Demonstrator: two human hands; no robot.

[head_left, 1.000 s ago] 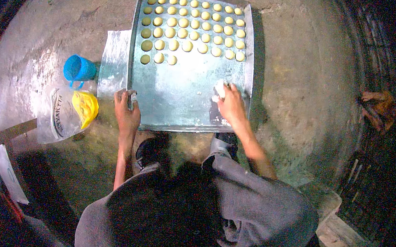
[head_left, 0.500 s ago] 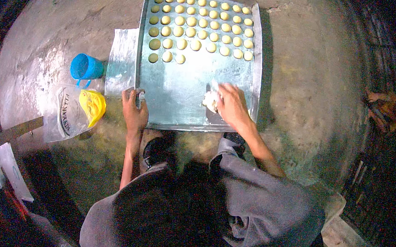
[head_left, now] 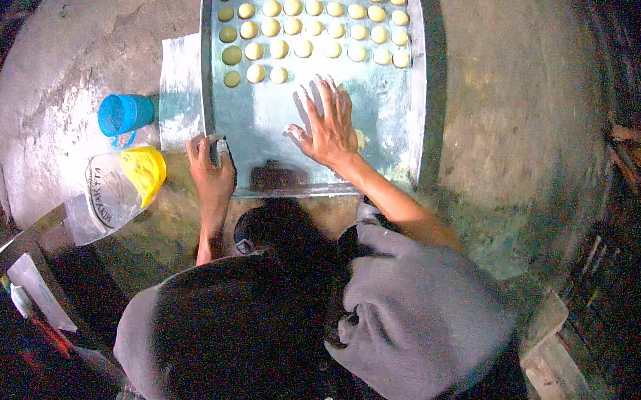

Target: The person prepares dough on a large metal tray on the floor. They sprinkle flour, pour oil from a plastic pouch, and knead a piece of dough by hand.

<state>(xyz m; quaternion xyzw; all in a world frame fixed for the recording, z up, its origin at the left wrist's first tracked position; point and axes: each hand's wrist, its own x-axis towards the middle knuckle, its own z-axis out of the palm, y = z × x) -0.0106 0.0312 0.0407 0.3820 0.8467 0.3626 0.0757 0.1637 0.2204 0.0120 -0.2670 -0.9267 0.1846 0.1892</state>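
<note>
On the metal tray (head_left: pixel 395 130), right hand (head_left: pixel 327 128) spread flat near dough rounds (head_left: pixel 316 28); left hand (head_left: pixel 212 171) clamps the tray's edge; step in hand: likely placing rounds

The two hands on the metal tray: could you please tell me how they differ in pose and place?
The left hand is curled over the near-left corner of the tray; the right hand lies spread, fingers apart, on the tray's bare inside. The left hand sits far from the dough pieces; the right hand's fingertips reach close to them. Both are bare and touch the tray.

Bare concrete floor (head_left: pixel 493 139) carries a metal tray (head_left: pixel 413 94), blue cup (head_left: pixel 124 114) and plastic bag (head_left: pixel 111 193)
</note>
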